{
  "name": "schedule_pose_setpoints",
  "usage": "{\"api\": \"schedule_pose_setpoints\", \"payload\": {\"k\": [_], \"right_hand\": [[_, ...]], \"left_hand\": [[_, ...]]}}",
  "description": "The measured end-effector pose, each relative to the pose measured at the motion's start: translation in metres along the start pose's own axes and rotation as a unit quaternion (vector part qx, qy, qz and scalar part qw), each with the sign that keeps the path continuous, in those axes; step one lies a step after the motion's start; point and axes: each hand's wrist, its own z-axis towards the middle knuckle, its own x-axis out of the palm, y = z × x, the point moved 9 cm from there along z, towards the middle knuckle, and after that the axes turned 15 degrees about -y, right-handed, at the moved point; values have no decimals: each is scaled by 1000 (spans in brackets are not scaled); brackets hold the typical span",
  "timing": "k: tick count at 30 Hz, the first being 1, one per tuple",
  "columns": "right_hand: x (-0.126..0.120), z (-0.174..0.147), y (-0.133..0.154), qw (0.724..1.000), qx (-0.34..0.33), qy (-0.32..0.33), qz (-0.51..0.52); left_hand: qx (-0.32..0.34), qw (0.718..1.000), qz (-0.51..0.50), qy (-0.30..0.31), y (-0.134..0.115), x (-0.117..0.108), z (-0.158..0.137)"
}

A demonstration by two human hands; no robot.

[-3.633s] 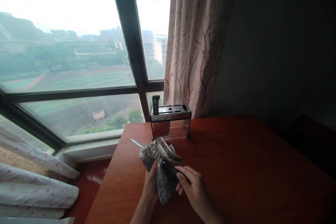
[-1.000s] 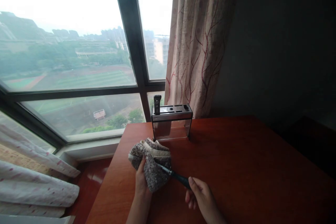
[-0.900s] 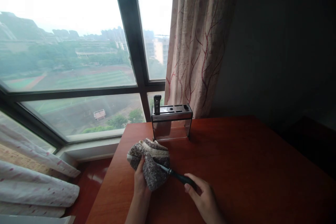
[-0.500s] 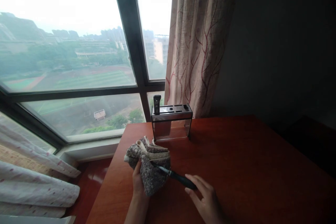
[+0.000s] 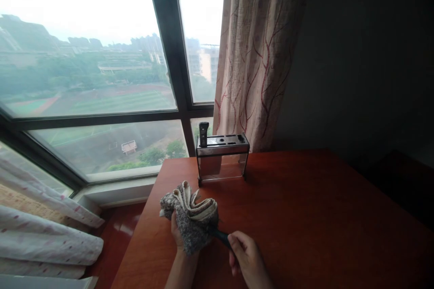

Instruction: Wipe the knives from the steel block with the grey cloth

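Note:
My left hand is closed round a bunched grey fleecy cloth with folded beige layers on top. My right hand grips the black handle of a tool. The tool's metal part is buried in the cloth, so its kind cannot be made out. Behind the cloth stands a knife block with a slotted metal top and clear sides. A knife with a dark, riveted handle stands upright in its left slot.
The reddish-brown wooden table extends to the right under both hands. A large window lies beyond it at the left. A patterned curtain hangs behind the knife block, and a white spotted curtain is at lower left.
My right hand has moved left and closed more firmly on the handle. The metal shaft seen before is now covered by the cloth, whose folds have shifted.

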Motion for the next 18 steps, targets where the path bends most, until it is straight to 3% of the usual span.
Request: {"api": "schedule_pose_setpoints", "payload": {"k": [2, 5, 9, 12, 14, 16, 18], "right_hand": [[-2, -3, 23, 991, -112, -23, -64], [-1, -14, 56, 943, -287, -57, -161], [4, -23, 73, 891, -391, -62, -224], [-1, -21, 79, 883, -404, -68, -228], [-8, -15, 81, 896, -386, -69, -208], [-16, -6, 78, 929, -329, -60, -159], [-25, 5, 66, 972, -215, -53, -76]], "left_hand": [[3, 1000, -6, -16, 1, 3, 0], [12, 1000, -20, -20, 3, 9, -1], [-4, 1000, -5, -2, 12, 17, -3], [-28, 1000, 13, -5, 20, 17, -3], [-41, 999, 20, -11, 24, 15, -3], [-55, 998, 25, -9, 26, 11, -3], [-75, 997, 26, 1, 29, 8, -3]]}}
